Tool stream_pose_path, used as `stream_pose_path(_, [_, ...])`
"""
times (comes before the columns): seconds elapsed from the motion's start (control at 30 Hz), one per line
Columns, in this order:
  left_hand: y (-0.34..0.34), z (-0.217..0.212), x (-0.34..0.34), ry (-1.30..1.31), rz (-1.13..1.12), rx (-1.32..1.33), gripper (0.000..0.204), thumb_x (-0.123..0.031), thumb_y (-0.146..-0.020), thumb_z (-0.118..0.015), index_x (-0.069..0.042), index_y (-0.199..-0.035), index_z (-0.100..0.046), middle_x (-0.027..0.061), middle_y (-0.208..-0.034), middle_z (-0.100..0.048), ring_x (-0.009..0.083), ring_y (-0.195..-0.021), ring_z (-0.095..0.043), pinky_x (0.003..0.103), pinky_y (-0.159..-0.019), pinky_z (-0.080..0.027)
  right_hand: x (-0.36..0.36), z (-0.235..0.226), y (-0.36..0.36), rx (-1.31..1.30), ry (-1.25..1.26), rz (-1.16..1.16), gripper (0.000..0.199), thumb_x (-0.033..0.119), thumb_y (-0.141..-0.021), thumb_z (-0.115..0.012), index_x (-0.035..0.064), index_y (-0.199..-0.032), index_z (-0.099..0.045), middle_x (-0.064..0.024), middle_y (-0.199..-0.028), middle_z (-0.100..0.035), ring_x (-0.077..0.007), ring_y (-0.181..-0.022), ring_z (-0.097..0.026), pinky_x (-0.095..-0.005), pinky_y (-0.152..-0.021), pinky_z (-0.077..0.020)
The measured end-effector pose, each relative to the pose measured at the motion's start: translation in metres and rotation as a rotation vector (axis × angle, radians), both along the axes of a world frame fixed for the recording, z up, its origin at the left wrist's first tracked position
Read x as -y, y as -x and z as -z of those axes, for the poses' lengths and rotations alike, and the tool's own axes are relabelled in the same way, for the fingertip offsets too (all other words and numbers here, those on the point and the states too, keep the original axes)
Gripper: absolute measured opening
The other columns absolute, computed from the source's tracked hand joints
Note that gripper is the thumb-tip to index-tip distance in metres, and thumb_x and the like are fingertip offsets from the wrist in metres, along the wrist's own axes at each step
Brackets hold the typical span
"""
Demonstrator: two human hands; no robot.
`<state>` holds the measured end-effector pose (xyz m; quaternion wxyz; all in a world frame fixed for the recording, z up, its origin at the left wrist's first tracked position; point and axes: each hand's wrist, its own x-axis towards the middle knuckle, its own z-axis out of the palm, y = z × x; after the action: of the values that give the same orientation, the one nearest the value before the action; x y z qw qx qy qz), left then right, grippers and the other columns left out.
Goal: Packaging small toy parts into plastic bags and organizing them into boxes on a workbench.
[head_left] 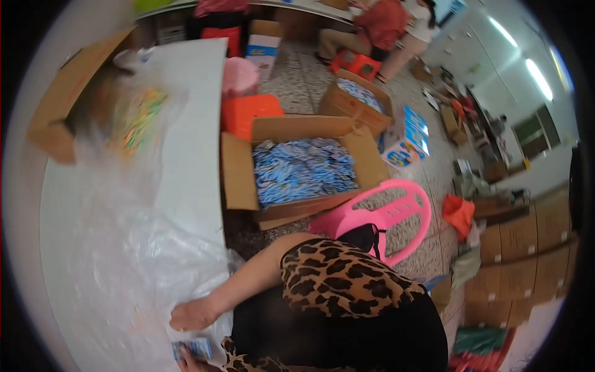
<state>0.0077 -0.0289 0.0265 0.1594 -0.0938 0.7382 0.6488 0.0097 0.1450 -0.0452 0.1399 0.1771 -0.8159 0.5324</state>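
Note:
Near the lower edge, my left hand [193, 364] is closed on a small, flat blue printed packet [193, 348]. Just above it, my right hand [193, 315] has its fingers curled in over the table; whatever they may hold is hidden. Under and around both hands spreads crumpled clear plastic [149, 254], a large bag or sheet lying on the white table [192, 124]. A few small pale pieces [137, 317] show through the plastic left of my hands. Farther up lie thin green, yellow and orange pieces [141, 121] inside the clear plastic, somewhat blurred.
An open carton [304, 170] full of blue packets stands right of the table, with a second carton [362, 96] behind it. A pink chair [396, 217] and an orange stool [248, 111] stand close by. Stacked cartons [517, 260] line the right. People sit and stand farther back.

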Motion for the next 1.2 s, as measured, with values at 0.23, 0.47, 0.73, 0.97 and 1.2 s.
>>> stream_pose_path(0.23, [-0.005, -0.053, -0.056, 0.001, 0.450, 0.049, 0.010, -0.009, -0.084, -0.062, 0.001, -0.085, -0.059, 0.0048, -0.076, -0.057, 0.0157, -0.069, -0.050, 0.028, -0.061, -0.040, -0.016, 0.006, -0.005, 0.093, 0.041, -0.047, 0.020, 0.023, -0.077, -0.058, 0.0056, -0.080, -0.049, -0.0142, -0.072, -0.054, -0.0363, -0.078, -0.054, -0.0438, -0.067, -0.0424])
stream_pose_path(0.47, [0.019, -0.033, -0.035, 0.145, 0.474, 0.102, 0.029, -0.016, -0.087, -0.056, 0.008, -0.103, -0.054, 0.0175, -0.098, -0.059, 0.0243, -0.088, -0.054, 0.037, -0.080, -0.043, -0.001, 0.003, 0.003, -0.121, 0.158, 0.106, 0.025, 0.032, -0.072, -0.059, 0.0083, -0.070, -0.051, -0.0104, -0.068, -0.054, -0.0314, -0.071, -0.056, -0.0411, -0.072, -0.0411])
stream_pose_path(0.73, [0.031, -0.024, -0.030, 0.162, 0.512, 0.205, 0.029, -0.008, -0.082, -0.062, 0.002, -0.109, -0.058, 0.0122, -0.102, -0.059, 0.0222, -0.092, -0.053, 0.035, -0.083, -0.044, -0.007, 0.012, 0.003, -0.094, -0.005, 0.019, 0.031, 0.037, -0.068, -0.061, 0.0097, -0.081, -0.053, -0.0061, -0.058, -0.054, -0.0300, -0.062, -0.057, -0.0395, -0.068, -0.0400])
stream_pose_path(0.97, [0.014, -0.047, -0.056, 0.189, 0.227, 0.033, 0.026, -0.011, -0.083, -0.065, 0.000, -0.106, -0.062, 0.0093, -0.090, -0.060, 0.0231, -0.082, -0.055, 0.036, -0.074, -0.045, 0.001, 0.006, 0.011, -0.008, -0.070, 0.015, 0.031, 0.033, -0.070, -0.058, 0.0048, -0.082, -0.052, -0.0087, -0.062, -0.056, -0.0305, -0.063, -0.058, -0.0393, -0.069, -0.0422])
stream_pose_path(1.2, [-0.003, -0.037, -0.005, 0.144, 0.039, 0.054, 0.022, -0.016, -0.091, -0.055, 0.001, -0.104, -0.061, 0.0075, -0.098, -0.060, 0.0168, -0.092, -0.056, 0.031, -0.082, -0.045, 0.008, -0.013, -0.010, -0.223, -0.300, 0.036, 0.012, 0.018, -0.073, -0.054, 0.0074, -0.068, -0.052, -0.0094, -0.065, -0.054, -0.0278, -0.062, -0.054, -0.0398, -0.058, -0.0446])
